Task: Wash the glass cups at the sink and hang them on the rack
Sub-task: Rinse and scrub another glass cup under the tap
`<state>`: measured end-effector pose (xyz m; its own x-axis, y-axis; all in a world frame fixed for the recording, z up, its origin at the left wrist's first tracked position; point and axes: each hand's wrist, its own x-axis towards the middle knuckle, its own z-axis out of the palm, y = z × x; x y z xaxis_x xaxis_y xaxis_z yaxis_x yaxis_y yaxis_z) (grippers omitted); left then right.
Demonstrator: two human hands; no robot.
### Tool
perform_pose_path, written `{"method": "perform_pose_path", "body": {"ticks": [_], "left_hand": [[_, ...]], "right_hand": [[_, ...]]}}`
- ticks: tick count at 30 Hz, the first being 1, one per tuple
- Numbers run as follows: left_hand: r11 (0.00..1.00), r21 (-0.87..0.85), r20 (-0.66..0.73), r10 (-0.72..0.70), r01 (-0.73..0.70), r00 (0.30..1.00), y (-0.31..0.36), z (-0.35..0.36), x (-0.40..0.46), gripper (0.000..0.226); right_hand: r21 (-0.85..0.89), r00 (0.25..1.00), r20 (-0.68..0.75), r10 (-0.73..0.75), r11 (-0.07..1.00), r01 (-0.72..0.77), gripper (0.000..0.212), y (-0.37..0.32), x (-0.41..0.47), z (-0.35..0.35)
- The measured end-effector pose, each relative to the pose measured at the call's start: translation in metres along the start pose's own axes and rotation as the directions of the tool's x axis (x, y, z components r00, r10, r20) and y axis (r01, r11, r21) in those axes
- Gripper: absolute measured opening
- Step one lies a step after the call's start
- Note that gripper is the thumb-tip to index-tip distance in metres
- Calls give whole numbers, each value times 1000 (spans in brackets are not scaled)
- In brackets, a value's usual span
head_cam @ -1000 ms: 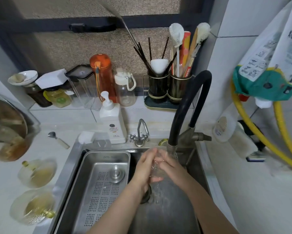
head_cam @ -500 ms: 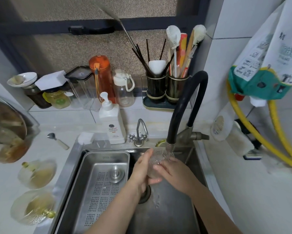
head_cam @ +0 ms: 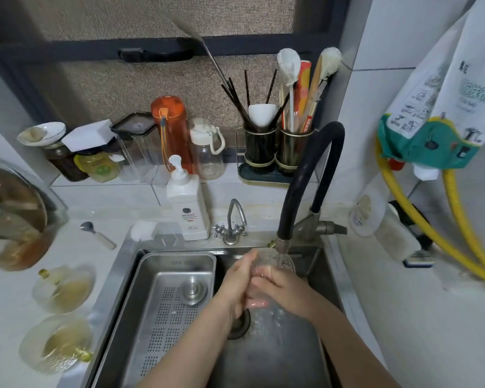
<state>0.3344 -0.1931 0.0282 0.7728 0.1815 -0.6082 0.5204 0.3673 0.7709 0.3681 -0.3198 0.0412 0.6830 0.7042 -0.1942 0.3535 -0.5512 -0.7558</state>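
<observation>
A clear glass cup (head_cam: pixel 274 261) is held under the black faucet's nozzle (head_cam: pixel 282 245) over the steel sink (head_cam: pixel 266 357). Water runs over the cup and splashes down into the basin. My left hand (head_cam: pixel 237 284) wraps the cup's left side. From the right, my right hand (head_cam: pixel 280 289) grips its lower part, fingers overlapping the left hand. Two more glass cups (head_cam: pixel 63 288) (head_cam: pixel 57 343) with yellowish liquid lie on the counter at the left. No rack is in view.
A perforated steel drain tray (head_cam: pixel 168 312) fills the sink's left half. A white soap pump bottle (head_cam: pixel 188 208) and a small tap (head_cam: pixel 231 225) stand behind the sink. Bottles, jars and utensil holders (head_cam: pixel 277 149) line the sill. Yellow hoses (head_cam: pixel 431 233) hang at right.
Both hands have shifted on the cup under the water and lifted it nearer the nozzle. The camera view has moved slightly.
</observation>
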Motion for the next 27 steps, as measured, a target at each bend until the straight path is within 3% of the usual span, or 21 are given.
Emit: {"method": "perform_pose_path", "body": {"ticks": [2, 3, 5, 7, 8, 10, 12, 14, 18, 20, 23, 25, 27], "left_hand": [[1000, 5, -4, 2, -2, 1000, -2, -2, 1, 39], [1000, 8, -12, 13, -13, 1000, -3, -1, -1, 40], [999, 17, -13, 31, -30, 999, -5, 2, -1, 44], [999, 19, -11, 40, -40, 999, -4, 1, -1, 45], [999, 20, -16, 35, -35, 999, -2, -2, -2, 44], [999, 33, 3, 21, -21, 1000, 0, -8, -2, 50], [993, 99, 63, 55, -61, 997, -1, -12, -2, 64], [980, 137, 134, 124, -142, 983, -5, -11, -6, 67], [964, -98, 174, 260, -246, 950, -15, -2, -17, 55], [961, -134, 128, 260, -243, 957, -14, -3, -17, 46], [976, -86, 98, 210, -202, 973, -10, -10, -15, 44], [980, -58, 122, 196, -190, 973, -13, -8, -16, 48], [973, -41, 139, 230, -226, 963, -18, 1, -20, 50]], "right_hand": [[-219, 997, -72, -36, 976, 19, 43, 8, -5, 2], [-248, 988, -126, -87, 967, 53, 47, 7, -6, 4], [-107, 973, -195, -120, 989, 101, 41, 5, -5, 5], [133, 995, -73, -64, 988, 74, 33, 1, -4, 3], [171, 999, 15, -47, 984, 43, 33, 0, -7, 3], [40, 997, 75, -33, 999, 30, 33, 6, -12, 2], [-7, 999, -5, -48, 999, 48, 31, 11, -15, 1], [147, 990, -140, -18, 988, 38, 23, 7, -14, -3], [443, 952, -269, 147, 896, -13, 16, -12, -6, -5], [379, 973, -213, 94, 926, -7, 26, -11, -9, -3], [52, 999, -39, -35, 998, 37, 32, 4, -15, 1], [146, 989, -143, 36, 989, -15, 19, 2, -11, -4], [261, 946, -300, 124, 964, -44, 21, 2, -6, -7]]}}
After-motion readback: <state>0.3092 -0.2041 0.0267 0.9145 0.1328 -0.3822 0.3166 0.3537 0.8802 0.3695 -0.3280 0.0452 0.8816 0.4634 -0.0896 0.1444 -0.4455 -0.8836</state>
